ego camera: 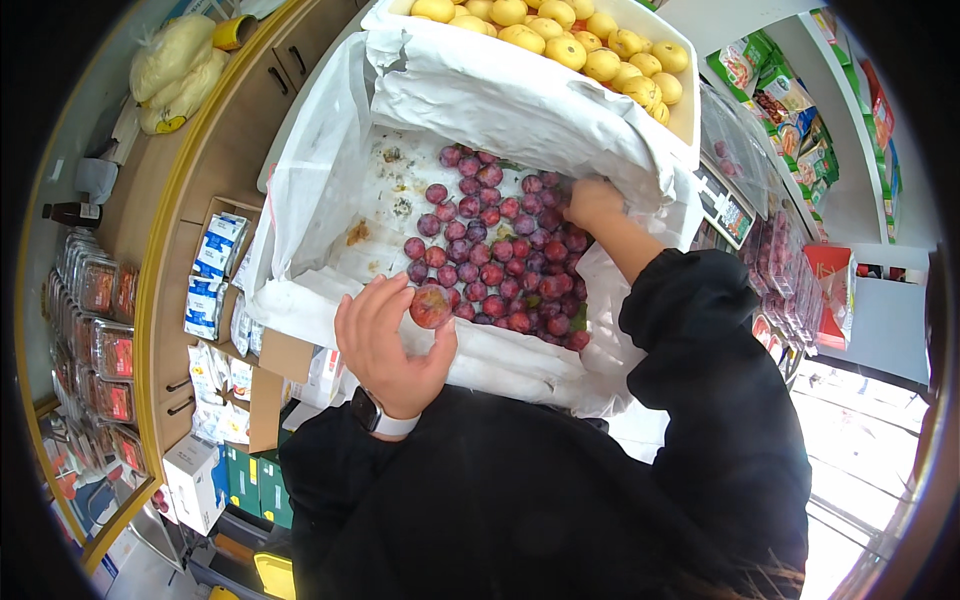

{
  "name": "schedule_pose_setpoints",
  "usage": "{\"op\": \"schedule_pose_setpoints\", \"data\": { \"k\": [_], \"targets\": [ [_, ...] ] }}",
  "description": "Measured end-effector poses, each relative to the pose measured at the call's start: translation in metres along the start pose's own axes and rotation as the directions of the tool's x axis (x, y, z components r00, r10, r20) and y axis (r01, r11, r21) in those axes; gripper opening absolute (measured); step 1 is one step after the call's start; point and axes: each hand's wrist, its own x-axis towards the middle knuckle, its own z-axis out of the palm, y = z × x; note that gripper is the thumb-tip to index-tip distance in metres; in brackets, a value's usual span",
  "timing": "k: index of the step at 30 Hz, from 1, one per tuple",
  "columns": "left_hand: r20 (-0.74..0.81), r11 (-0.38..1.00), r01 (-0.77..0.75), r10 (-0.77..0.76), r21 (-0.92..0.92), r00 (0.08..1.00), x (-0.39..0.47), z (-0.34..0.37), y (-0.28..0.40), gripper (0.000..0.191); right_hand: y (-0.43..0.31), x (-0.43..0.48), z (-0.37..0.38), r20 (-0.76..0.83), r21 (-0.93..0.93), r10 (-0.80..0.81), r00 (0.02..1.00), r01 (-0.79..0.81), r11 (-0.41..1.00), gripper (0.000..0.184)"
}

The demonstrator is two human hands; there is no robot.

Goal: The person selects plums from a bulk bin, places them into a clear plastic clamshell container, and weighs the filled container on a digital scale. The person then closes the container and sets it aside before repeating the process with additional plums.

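Note:
Between the thumb and fingers of my left hand (394, 345) is a reddish plum (430, 306), held above the near rim of a paper-lined crate (300, 300). My right hand (595, 202) reaches into the far right of the crate, at the edge of the heap of purple-red plums (517, 277). Its fingertips are hidden, so whether it grips a plum does not show. The plums lie thickest on the right side. On the left, the crate's stained floor (390, 187) shows, and white lining paper (517, 97) is folded up along the far wall.
Beyond the crate stands a white foam box (686, 120) of yellow fruit (566, 51). To the left runs a wooden counter (161, 172) with stacked clear food tubs (97, 322). At right are packaged snacks (795, 112) on shelves and stacked clear fruit boxes (784, 277).

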Motion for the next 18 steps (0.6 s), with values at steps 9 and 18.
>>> {"op": "schedule_pose_setpoints", "data": {
  "k": [9,18],
  "targets": [
    [-0.017,1.0,-0.012,0.011,-0.011,1.0,-0.001,0.0,-0.001,0.048,0.003,0.005,0.007,0.07,0.074,-0.007,0.997,0.002,0.997,0.05],
    [-0.036,0.997,-0.029,0.027,-0.066,0.999,-0.002,0.0,-0.004,0.049,0.006,-0.072,-0.044,0.062,0.895,-0.592,0.804,0.219,0.39,0.031]
  ]
}}
